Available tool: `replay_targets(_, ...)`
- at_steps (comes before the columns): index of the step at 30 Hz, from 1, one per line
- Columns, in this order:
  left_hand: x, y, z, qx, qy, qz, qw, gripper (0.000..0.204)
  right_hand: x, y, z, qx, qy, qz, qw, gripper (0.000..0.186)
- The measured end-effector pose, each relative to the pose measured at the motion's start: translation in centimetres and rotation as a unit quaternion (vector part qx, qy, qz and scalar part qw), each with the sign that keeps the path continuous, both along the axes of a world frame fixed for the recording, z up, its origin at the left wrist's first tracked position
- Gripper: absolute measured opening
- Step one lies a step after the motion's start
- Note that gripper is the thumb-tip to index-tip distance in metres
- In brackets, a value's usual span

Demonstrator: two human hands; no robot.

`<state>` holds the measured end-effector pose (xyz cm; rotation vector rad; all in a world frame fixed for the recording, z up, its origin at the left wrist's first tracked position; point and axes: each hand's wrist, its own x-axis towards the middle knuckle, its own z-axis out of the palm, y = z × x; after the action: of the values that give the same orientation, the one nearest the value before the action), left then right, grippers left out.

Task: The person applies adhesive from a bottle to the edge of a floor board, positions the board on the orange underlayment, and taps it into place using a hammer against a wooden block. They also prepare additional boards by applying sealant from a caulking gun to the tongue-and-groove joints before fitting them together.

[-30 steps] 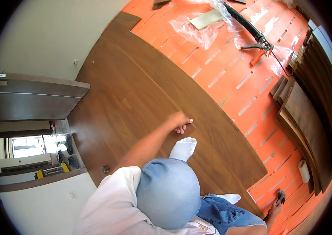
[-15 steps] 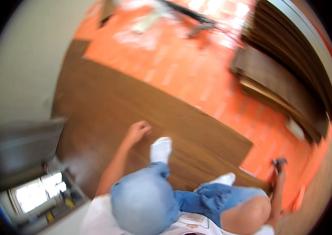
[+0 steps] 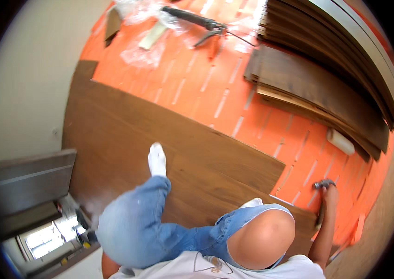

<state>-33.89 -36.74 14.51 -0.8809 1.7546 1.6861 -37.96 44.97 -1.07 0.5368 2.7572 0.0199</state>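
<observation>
Claw hammer (image 3: 323, 184) in the right hand (image 3: 331, 195), fingers curled round it; leftward of them, the left hand has come off the plank flooring (image 3: 206, 172) and out of view, grip untellable, so only the hammer hand shows

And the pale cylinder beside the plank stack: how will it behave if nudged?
The pale cylinder will probably roll, being round and lying on its side on the orange underlay. The plank stack alongside would likely limit rolling that way. Its straight shape suggests it should lift without flopping; its weight I can't tell.
</observation>
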Motion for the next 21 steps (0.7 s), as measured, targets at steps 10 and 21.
replay_targets(10,-18.2,-8.9,0.2,-0.271,0.109,-0.039,0.956,0.030,-16.4,-20.2,7.3,-0.431,-0.021,0.075,0.899,0.023)
replay_targets(21,-44.0,-12.7,-18.2,-0.514,0.313,-0.294,0.743,0.049,-49.3,-46.5,-1.9,-0.539,0.114,-0.097,0.829,0.034)
